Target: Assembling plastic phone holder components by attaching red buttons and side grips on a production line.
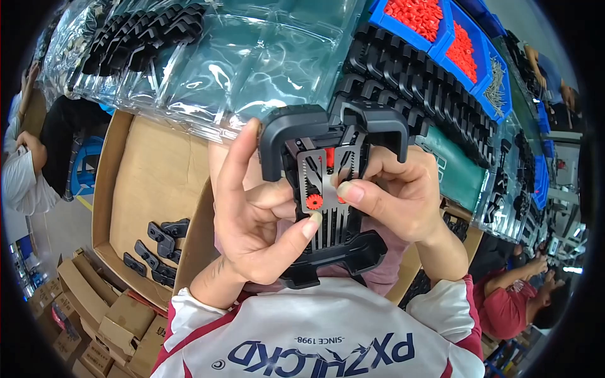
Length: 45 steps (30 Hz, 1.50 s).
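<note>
A black plastic clamp-style holder (373,241) is held upright in front of my chest, its two curved arms at the far end. Set in its middle are metal toothed racks (311,165), a small red block (329,156) and a red gear (314,201) at the lower left. My left hand (255,220) grips the holder's left side, thumb tip just below that gear and index finger stretched up beside the left arm. With thumb and forefinger, my right hand (403,195) presses at the right rack, over a second red piece (341,200) that is mostly hidden.
Rows of black curved parts (435,88) lie on the bench, by blue bins (444,28) of red pieces and metal pins. Clear plastic sheeting (265,57) covers the left bench. A cardboard box (157,170) holding black parts stands at left. Other people work at both sides.
</note>
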{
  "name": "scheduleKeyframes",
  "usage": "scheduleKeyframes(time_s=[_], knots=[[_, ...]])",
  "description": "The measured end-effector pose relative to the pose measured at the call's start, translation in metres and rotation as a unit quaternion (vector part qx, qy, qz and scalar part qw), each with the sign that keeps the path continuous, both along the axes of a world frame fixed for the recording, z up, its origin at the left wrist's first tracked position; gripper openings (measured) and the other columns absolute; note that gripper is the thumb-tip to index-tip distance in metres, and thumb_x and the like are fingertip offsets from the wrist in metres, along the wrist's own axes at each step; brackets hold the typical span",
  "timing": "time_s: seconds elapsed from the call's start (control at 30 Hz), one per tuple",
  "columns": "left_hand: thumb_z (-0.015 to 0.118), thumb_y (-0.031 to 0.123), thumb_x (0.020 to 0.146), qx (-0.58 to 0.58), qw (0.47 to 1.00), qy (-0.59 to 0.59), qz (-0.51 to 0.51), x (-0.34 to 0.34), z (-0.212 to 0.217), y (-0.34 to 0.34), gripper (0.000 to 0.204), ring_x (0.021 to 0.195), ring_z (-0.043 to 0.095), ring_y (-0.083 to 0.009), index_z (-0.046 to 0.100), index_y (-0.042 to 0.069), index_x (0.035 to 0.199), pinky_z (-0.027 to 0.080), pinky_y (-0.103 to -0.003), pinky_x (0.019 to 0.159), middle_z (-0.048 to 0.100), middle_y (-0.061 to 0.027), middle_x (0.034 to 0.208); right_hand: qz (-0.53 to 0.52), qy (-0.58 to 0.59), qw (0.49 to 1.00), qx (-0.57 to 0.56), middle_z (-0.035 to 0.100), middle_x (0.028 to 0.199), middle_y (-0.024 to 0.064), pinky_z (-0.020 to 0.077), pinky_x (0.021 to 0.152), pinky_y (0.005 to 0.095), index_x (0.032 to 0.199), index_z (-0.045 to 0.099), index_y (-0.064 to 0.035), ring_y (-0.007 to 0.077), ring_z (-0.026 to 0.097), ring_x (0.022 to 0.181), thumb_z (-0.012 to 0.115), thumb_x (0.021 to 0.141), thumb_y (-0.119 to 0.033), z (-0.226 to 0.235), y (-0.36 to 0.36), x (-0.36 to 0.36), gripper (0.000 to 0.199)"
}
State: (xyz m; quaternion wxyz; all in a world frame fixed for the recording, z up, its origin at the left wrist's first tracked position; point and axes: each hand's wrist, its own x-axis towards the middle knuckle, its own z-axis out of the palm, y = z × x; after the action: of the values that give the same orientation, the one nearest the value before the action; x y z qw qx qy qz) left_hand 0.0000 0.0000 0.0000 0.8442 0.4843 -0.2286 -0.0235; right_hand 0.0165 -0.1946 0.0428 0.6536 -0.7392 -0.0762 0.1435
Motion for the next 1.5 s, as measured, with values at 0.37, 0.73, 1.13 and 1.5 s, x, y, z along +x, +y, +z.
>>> scheduleKeyframes(time_s=[0.37,0.73,1.13,1.5], knots=[[0.050,-0.017,0.074,-0.013,0.998,0.055,0.025,-0.002,0.007,-0.004,0.093,0.072,0.063,-0.0182,-0.006,0.001,0.146,0.047,-0.018,0.063,0.062,-0.0267,0.102,-0.054,-0.021,0.996,0.063,0.048,0.054,-0.0028,0.0291,0.044,0.0187,0.066,0.057,-0.0030,0.0050,0.036,0.047,0.075,0.075,-0.004,0.000,0.010,-0.002,0.020],[0.050,-0.016,0.074,0.011,0.998,0.030,0.054,-0.002,0.005,-0.002,0.091,0.066,0.060,-0.0152,-0.003,0.000,0.146,0.046,-0.018,0.063,0.063,-0.0234,0.096,-0.047,0.093,0.993,0.064,0.052,0.059,-0.0037,0.0295,0.046,0.0165,0.085,0.064,-0.0022,0.0021,0.038,0.051,0.078,0.073,-0.008,0.015,0.022,0.003,0.020],[0.052,-0.013,0.073,0.058,0.994,-0.042,0.081,-0.004,0.013,-0.012,0.090,0.066,0.057,-0.0171,0.001,0.001,0.147,0.044,-0.021,0.071,0.063,-0.0174,0.092,-0.101,-0.022,0.987,0.122,0.056,0.064,-0.0026,0.0299,0.047,0.0160,0.092,0.063,-0.0038,0.0028,0.039,0.052,0.081,0.070,-0.013,0.008,0.020,-0.008,0.030],[0.053,-0.013,0.073,0.025,0.995,0.037,0.092,0.006,-0.001,-0.011,0.095,0.058,0.050,-0.0100,0.000,0.007,0.149,0.038,-0.015,0.060,0.065,-0.0167,0.090,-0.231,-0.023,0.951,-0.207,0.065,0.076,0.0061,0.0450,0.059,0.0173,0.105,0.066,0.0004,0.0076,0.055,0.064,0.065,0.078,-0.001,0.047,-0.114,-0.011,0.027]])
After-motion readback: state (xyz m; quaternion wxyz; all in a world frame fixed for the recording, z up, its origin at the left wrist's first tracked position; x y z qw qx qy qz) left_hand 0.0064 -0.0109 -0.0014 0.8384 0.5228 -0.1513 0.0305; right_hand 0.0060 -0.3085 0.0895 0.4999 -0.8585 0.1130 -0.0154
